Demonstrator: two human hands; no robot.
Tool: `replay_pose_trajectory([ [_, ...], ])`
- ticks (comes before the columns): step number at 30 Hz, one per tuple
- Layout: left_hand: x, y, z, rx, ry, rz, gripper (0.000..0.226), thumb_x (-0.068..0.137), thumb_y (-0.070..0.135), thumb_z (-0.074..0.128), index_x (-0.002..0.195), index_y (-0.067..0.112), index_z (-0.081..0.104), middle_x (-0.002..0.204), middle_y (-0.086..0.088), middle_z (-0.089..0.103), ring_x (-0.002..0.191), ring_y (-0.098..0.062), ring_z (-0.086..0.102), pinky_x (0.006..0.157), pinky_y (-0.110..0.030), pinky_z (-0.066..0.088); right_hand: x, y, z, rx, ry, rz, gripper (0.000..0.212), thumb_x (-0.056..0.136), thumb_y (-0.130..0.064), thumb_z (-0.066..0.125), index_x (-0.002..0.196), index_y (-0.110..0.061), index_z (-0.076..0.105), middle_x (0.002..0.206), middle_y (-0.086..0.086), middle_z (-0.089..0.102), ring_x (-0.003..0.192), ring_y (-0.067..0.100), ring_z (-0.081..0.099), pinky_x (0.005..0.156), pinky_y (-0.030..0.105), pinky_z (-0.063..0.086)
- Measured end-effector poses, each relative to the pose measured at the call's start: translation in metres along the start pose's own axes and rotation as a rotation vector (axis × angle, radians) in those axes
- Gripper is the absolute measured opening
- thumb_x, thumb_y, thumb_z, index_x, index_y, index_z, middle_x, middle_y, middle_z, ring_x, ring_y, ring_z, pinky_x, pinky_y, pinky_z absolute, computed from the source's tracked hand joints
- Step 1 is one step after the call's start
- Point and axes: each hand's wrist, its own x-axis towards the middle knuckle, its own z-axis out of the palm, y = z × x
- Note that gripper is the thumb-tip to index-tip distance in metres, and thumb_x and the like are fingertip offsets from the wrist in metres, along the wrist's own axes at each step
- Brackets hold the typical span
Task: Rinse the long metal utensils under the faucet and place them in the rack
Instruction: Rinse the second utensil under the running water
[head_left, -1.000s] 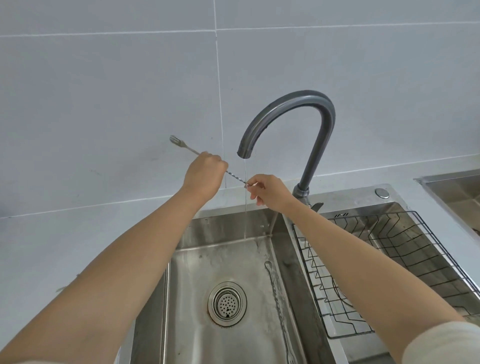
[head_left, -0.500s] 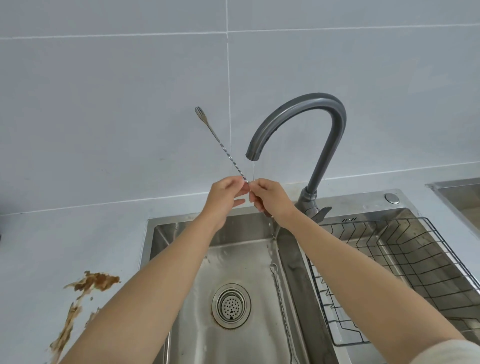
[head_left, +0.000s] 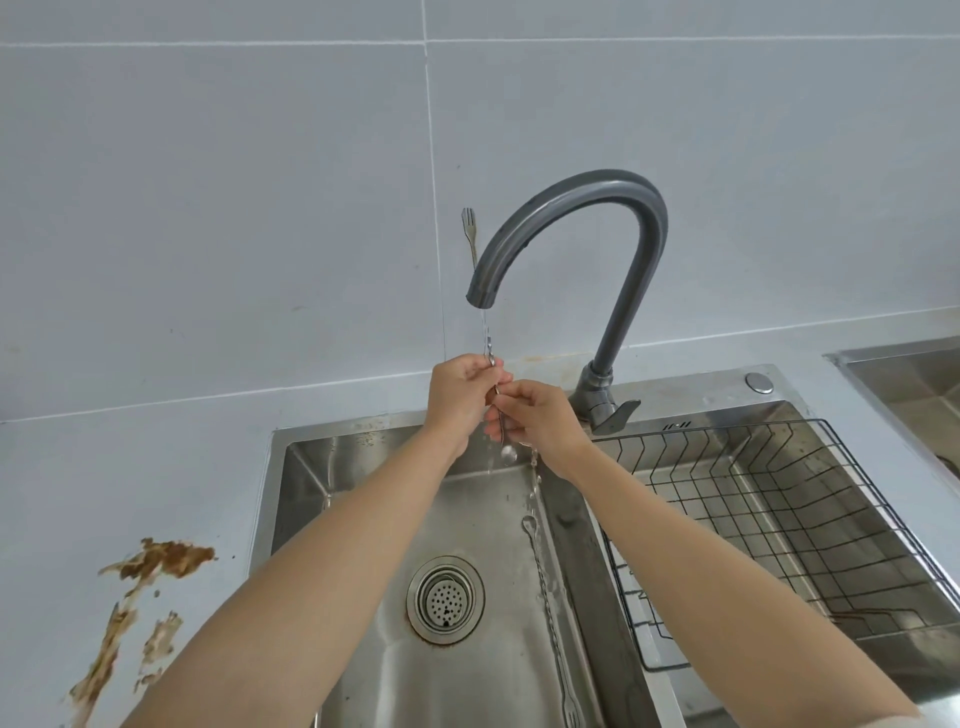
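Observation:
A long thin metal utensil (head_left: 469, 234) with a twisted stem stands nearly upright under the grey faucet (head_left: 571, 208). Its fork end points up beside the spout and its small spoon end hangs below my hands. My left hand (head_left: 457, 400) pinches the stem just under the thin stream of water. My right hand (head_left: 540, 421) grips the stem a little lower, right next to the left. A second long utensil (head_left: 548, 613) lies along the right side of the sink basin (head_left: 374, 519). The black wire rack (head_left: 779, 519) sits in the right basin.
A round drain strainer (head_left: 445, 600) is in the middle of the left basin. Brown smears (head_left: 150, 566) mark the white counter at the left. The faucet lever (head_left: 618, 413) sits at the base. Another steel basin (head_left: 909, 379) shows at the far right.
The utensil has swung from lying slanted with the fork end up-left to nearly upright. My hands have come together on the stem, and the spoon end now shows below them.

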Motion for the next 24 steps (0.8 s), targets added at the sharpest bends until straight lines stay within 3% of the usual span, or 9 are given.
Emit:
replay_pose_trajectory([
  [3,-0.001,-0.002,0.002,0.04,0.031,0.02,0.027,0.091,0.006,0.053,0.066,0.016,0.058,0.068,0.0,0.061,0.058,-0.015,0.056,0.052,-0.023,0.049,-0.003,0.005,0.0,0.016,0.013,0.017,0.021,0.093,0.0,0.05,0.079,-0.011,0.061,0.068,0.008,0.062,0.046,0.006,0.064,0.052,0.017,0.055],
  [9,0.0,-0.005,0.001,0.045,0.049,0.045,0.028,0.093,0.006,0.049,0.067,0.014,0.055,0.065,-0.003,0.059,0.056,-0.016,0.058,0.055,-0.025,0.051,-0.01,0.017,0.003,0.046,0.012,0.048,0.018,0.09,0.002,0.053,0.078,-0.01,0.059,0.063,0.005,0.063,0.046,0.007,0.065,0.05,0.018,0.056],
  [12,0.0,-0.004,-0.002,0.061,0.046,0.052,0.018,0.093,0.007,0.049,0.077,0.009,0.057,0.066,-0.001,0.059,0.05,-0.007,0.061,0.046,-0.014,0.05,-0.011,0.02,0.006,0.038,0.005,0.048,0.018,0.089,0.002,0.055,0.076,-0.011,0.058,0.062,0.003,0.064,0.046,0.007,0.065,0.055,0.021,0.057],
  [16,0.004,-0.005,-0.005,0.087,0.066,0.073,0.029,0.093,0.007,0.048,0.066,0.017,0.054,0.064,-0.001,0.058,0.037,0.005,0.057,0.044,-0.013,0.048,-0.013,0.027,0.01,0.057,-0.011,0.055,0.019,0.087,0.005,0.056,0.074,-0.009,0.056,0.065,0.007,0.062,0.045,0.007,0.064,0.053,0.02,0.057],
  [21,0.004,-0.006,-0.005,0.176,0.077,0.107,0.024,0.095,0.008,0.045,0.073,0.015,0.053,0.066,0.001,0.056,0.049,-0.007,0.059,0.048,-0.02,0.046,-0.015,0.04,0.017,0.016,-0.03,0.081,0.021,0.087,0.006,0.057,0.074,-0.01,0.052,0.068,0.007,0.062,0.047,0.006,0.064,0.056,0.021,0.056],
  [24,0.004,-0.006,-0.005,0.267,0.06,0.147,0.015,0.095,0.005,0.042,0.088,0.009,0.053,0.067,0.003,0.054,0.054,-0.011,0.055,0.044,-0.014,0.044,-0.014,0.04,0.019,-0.096,-0.035,0.108,0.022,0.085,0.005,0.06,0.075,-0.014,0.053,0.071,0.005,0.062,0.054,0.008,0.062,0.057,0.02,0.052],
])
